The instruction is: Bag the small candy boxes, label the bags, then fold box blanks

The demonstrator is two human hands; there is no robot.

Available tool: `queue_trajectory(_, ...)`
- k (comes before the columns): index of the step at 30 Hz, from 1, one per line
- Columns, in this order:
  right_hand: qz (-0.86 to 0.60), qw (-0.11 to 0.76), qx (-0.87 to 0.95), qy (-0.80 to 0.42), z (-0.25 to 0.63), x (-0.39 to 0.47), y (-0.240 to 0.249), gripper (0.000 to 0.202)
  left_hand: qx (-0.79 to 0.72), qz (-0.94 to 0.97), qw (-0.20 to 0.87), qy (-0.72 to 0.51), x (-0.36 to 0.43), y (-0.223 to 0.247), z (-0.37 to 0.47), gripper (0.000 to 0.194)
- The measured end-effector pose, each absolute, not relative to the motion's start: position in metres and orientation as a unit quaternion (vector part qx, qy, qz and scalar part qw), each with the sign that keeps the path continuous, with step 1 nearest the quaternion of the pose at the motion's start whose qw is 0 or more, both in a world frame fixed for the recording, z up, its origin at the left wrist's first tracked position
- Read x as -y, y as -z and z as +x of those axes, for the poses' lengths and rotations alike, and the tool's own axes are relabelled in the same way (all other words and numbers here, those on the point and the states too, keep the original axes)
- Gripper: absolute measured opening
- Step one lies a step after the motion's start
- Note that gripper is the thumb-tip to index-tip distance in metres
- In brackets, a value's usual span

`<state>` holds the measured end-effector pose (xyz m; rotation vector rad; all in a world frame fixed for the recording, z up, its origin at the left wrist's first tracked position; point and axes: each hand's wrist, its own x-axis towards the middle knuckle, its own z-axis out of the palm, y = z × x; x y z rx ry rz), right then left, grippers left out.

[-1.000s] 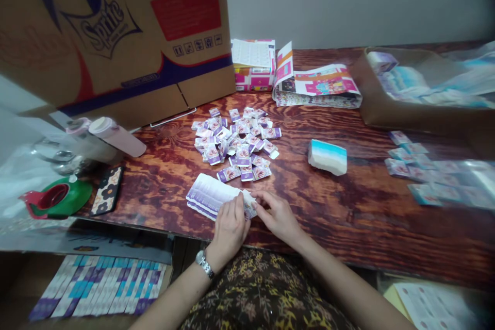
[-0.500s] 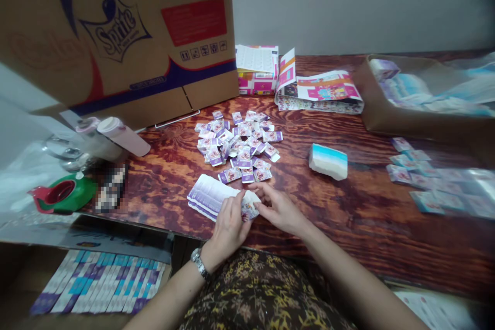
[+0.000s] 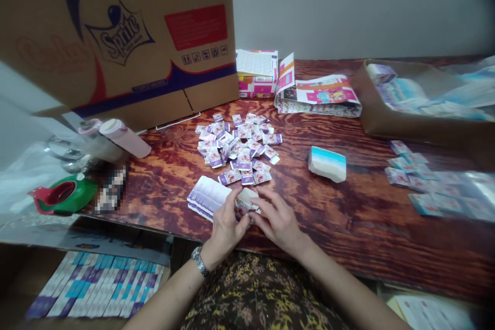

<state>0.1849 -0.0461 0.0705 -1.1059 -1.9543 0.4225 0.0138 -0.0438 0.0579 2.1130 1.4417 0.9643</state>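
Observation:
My left hand [image 3: 227, 220] and my right hand [image 3: 279, 220] meet near the front of the table, fingers curled round a small printed carton [image 3: 246, 199]. Its pale side faces up and the fingers cover much of it. Just left of it, a fanned stack of flat purple-and-white cartons [image 3: 209, 195] lies partly behind my left hand. Beyond both hands spreads a loose pile of small folded purple-and-white boxes [image 3: 244, 155]. To the right stands a separate blue-and-white stack [image 3: 328, 164].
A large cardboard box [image 3: 154, 82] stands back left, beside pink-capped bottles [image 3: 126, 138] and a green tape dispenser [image 3: 71, 193]. An open carton [image 3: 406, 131] and scattered small packets [image 3: 425, 180] are at right. Packed boxes [image 3: 98, 283] fill a container below left.
My right hand has closed in toward my left. The small carton has been lifted off the stack's right end and tilted between my fingers.

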Motion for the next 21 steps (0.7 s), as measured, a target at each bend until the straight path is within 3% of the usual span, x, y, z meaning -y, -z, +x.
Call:
queue_trajectory(7,-0.468,0.408,0.705,-0.342,0.181,0.050,-0.074,0.018,-0.477,0.772,0.180,-0.378,0.046,-0.056,0.015,0.045)
queue_trajectory(15,-0.469,0.425,0.691,-0.349,0.180,0.048,-0.080,0.015,-0.467,0.780,0.151,-0.388,0.043,-0.048,0.013,0.044)
queue_trajectory(21,-0.478,0.473,0.567,-0.475,0.177,0.043,-0.079,0.022,-0.437,0.826,0.167,-0.313,0.040,-0.054,0.012,0.042)
